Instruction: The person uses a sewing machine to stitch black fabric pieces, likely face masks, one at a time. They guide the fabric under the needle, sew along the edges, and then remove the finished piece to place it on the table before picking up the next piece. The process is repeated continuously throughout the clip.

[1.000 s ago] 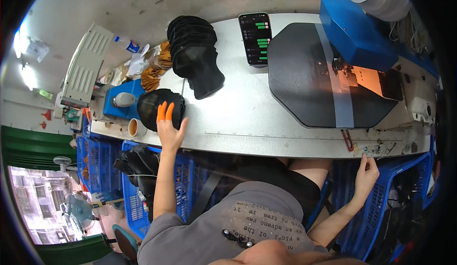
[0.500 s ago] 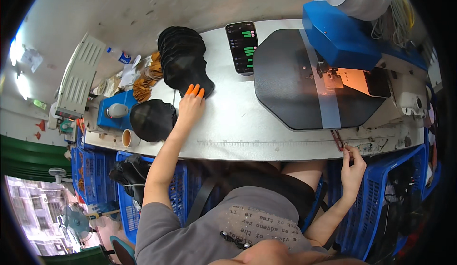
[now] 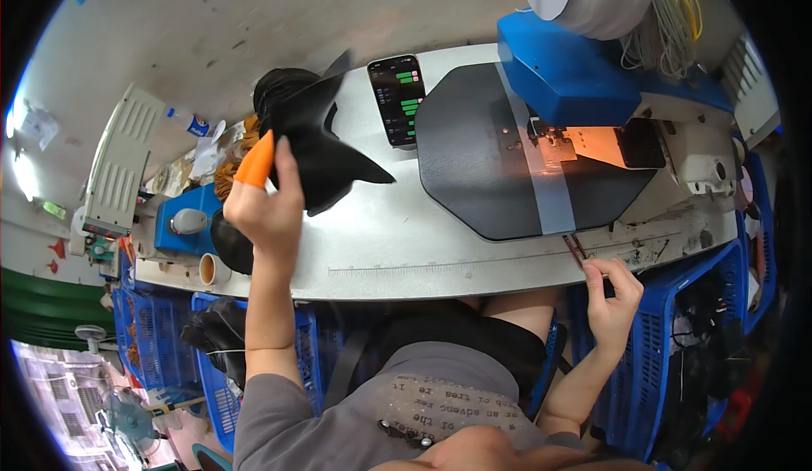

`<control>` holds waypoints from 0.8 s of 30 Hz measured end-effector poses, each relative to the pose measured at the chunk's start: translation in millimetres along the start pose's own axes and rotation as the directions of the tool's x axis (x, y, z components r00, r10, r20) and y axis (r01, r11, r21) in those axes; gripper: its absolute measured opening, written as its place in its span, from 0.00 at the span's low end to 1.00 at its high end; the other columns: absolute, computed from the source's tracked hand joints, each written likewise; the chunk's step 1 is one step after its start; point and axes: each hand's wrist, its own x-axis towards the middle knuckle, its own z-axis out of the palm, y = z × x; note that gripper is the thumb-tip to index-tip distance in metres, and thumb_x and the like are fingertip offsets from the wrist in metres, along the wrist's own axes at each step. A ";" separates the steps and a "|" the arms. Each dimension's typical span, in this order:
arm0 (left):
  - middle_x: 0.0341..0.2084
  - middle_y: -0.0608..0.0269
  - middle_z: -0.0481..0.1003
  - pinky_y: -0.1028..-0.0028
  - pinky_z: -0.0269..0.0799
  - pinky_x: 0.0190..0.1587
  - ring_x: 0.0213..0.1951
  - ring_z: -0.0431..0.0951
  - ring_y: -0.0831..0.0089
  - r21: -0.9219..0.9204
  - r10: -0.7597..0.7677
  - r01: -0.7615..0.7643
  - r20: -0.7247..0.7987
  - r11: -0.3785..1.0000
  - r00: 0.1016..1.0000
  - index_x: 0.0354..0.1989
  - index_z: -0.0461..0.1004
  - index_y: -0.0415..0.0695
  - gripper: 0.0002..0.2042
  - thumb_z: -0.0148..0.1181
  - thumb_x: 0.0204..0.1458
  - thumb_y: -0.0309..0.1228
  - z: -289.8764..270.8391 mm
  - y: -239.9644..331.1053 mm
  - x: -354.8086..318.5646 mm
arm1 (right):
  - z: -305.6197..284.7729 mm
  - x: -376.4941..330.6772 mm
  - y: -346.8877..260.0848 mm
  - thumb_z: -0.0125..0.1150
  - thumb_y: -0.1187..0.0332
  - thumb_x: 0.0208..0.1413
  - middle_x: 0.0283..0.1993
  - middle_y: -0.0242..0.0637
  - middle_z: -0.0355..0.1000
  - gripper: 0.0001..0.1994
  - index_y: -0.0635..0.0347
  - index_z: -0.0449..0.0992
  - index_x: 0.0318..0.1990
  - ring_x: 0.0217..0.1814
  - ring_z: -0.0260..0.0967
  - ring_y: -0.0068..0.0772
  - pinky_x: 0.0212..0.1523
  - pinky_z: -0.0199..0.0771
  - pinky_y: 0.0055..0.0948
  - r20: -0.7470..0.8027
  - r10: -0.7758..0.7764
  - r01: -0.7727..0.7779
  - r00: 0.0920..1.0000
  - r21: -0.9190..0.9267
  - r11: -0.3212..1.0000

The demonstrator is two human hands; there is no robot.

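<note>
My left hand (image 3: 266,213), with orange finger cots on its fingers, pinches a black leather piece (image 3: 317,145) by its left edge. The piece is lifted and tilted over the left of the table, its pointed corner towards the middle. Behind it shows part of a stack of black pieces (image 3: 275,90). Another black piece (image 3: 232,243) lies partly hidden behind my left wrist. At the table's front right edge, my right hand (image 3: 616,293) is closed on a slim reddish tool with two narrow arms (image 3: 576,248); its exact kind is unclear.
A blue sewing machine (image 3: 571,69) with a lit needle area stands at the right, behind a black octagonal board (image 3: 474,167). A phone (image 3: 397,99) leans at the back. A tape roll (image 3: 214,270) sits at the front left. Blue crates (image 3: 655,369) flank my legs.
My left hand has drawn a black leather piece up off the stack, moving left and turning upward. My right hand stays at the front edge with the slim tool. The whole view has shifted slightly.
</note>
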 end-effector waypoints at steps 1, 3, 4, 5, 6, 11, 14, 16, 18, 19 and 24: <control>0.27 0.51 0.81 0.75 0.77 0.31 0.25 0.82 0.64 -0.108 0.115 -0.112 0.026 0.988 0.993 0.36 0.82 0.33 0.09 0.69 0.45 0.19 -3.6 22.9 8.2 | 3.1 6.2 -11.1 0.65 0.80 0.48 0.25 0.40 0.73 0.03 0.67 0.78 0.31 0.26 0.67 0.36 0.29 0.66 0.28 -0.015 -0.070 0.071 0.997 0.017 0.997; 0.34 0.55 0.82 0.74 0.78 0.31 0.27 0.82 0.66 -0.239 0.395 -0.364 0.096 0.900 0.914 0.39 0.82 0.38 0.14 0.70 0.40 0.23 -3.3 49.4 5.9 | 17.8 21.3 -31.1 0.66 0.79 0.47 0.25 0.39 0.72 0.03 0.64 0.79 0.30 0.27 0.67 0.36 0.30 0.65 0.30 -0.042 -0.228 0.230 0.973 0.068 0.971; 0.34 0.58 0.82 0.73 0.78 0.31 0.30 0.82 0.67 -0.342 0.467 -0.414 0.086 0.843 0.880 0.39 0.82 0.40 0.16 0.71 0.36 0.25 5.0 72.8 3.3 | 28.6 29.6 -40.3 0.67 0.77 0.48 0.26 0.38 0.72 0.02 0.63 0.80 0.30 0.28 0.67 0.36 0.32 0.64 0.31 -0.027 -0.266 0.268 0.963 0.072 0.961; 0.33 0.61 0.81 0.73 0.78 0.33 0.33 0.82 0.68 -0.437 0.478 -0.362 0.190 0.823 0.858 0.38 0.82 0.41 0.16 0.70 0.36 0.26 15.2 98.8 -2.8 | 37.3 35.4 -44.8 0.67 0.76 0.48 0.26 0.36 0.72 0.02 0.62 0.80 0.30 0.29 0.67 0.36 0.34 0.64 0.32 -0.024 -0.291 0.292 0.956 0.054 0.955; 0.35 0.61 0.81 0.74 0.77 0.34 0.33 0.81 0.69 -0.450 0.498 -0.363 0.226 0.816 0.837 0.37 0.82 0.41 0.14 0.70 0.38 0.28 25.2 114.2 -15.4 | 45.8 42.1 -48.8 0.67 0.75 0.49 0.26 0.34 0.71 0.02 0.62 0.80 0.30 0.30 0.66 0.36 0.36 0.62 0.33 -0.016 -0.278 0.278 0.960 -0.010 0.961; 0.36 0.59 0.77 0.65 0.70 0.42 0.38 0.74 0.60 -0.634 0.561 -0.209 0.425 0.744 0.710 0.37 0.83 0.43 0.12 0.67 0.43 0.31 45.0 136.7 -22.2 | 60.1 50.7 -39.6 0.67 0.73 0.49 0.25 0.30 0.67 0.03 0.61 0.80 0.29 0.33 0.64 0.35 0.41 0.59 0.35 -0.043 -0.197 0.188 0.979 -0.165 0.968; 0.39 0.58 0.73 0.55 0.63 0.57 0.44 0.72 0.57 -0.662 0.633 -0.234 0.461 0.712 0.622 0.44 0.80 0.43 0.15 0.63 0.45 0.28 53.2 126.7 -18.7 | 60.5 53.1 -33.1 0.68 0.72 0.47 0.28 0.31 0.68 0.04 0.61 0.80 0.31 0.34 0.65 0.36 0.41 0.60 0.36 -0.093 -0.177 0.154 0.980 -0.210 0.965; 0.45 0.58 0.75 0.54 0.61 0.58 0.48 0.73 0.58 -0.652 0.628 -0.238 0.467 0.720 0.622 0.45 0.79 0.43 0.14 0.63 0.48 0.29 54.6 127.9 -17.5 | 60.7 56.6 -30.8 0.68 0.73 0.47 0.28 0.31 0.68 0.05 0.60 0.80 0.32 0.34 0.65 0.36 0.41 0.60 0.36 -0.100 -0.148 0.122 0.984 -0.232 0.965; 0.49 0.58 0.75 0.52 0.59 0.59 0.50 0.73 0.59 -0.635 0.627 -0.246 0.488 0.732 0.607 0.47 0.78 0.43 0.15 0.62 0.50 0.30 58.7 131.6 -16.5 | 58.8 61.9 -28.9 0.68 0.72 0.47 0.30 0.31 0.70 0.07 0.60 0.81 0.35 0.36 0.66 0.36 0.42 0.60 0.36 -0.085 -0.101 0.077 0.991 -0.257 0.963; 0.50 0.58 0.75 0.51 0.58 0.60 0.50 0.73 0.59 -0.611 0.611 -0.239 0.521 0.755 0.596 0.48 0.77 0.43 0.15 0.62 0.51 0.30 60.0 131.2 -18.2 | 60.6 65.5 -28.3 0.68 0.72 0.47 0.31 0.31 0.71 0.07 0.60 0.81 0.36 0.36 0.67 0.36 0.42 0.61 0.36 -0.081 -0.094 0.070 0.992 -0.262 0.963; 0.49 0.58 0.76 0.44 0.51 0.65 0.49 0.75 0.60 -0.556 0.556 -0.221 0.557 0.802 0.616 0.50 0.75 0.42 0.16 0.61 0.53 0.31 65.9 135.3 -18.7 | 62.5 82.3 -25.4 0.68 0.70 0.48 0.34 0.33 0.74 0.09 0.59 0.82 0.38 0.39 0.68 0.38 0.42 0.61 0.37 -0.055 -0.040 0.024 0.998 -0.269 0.963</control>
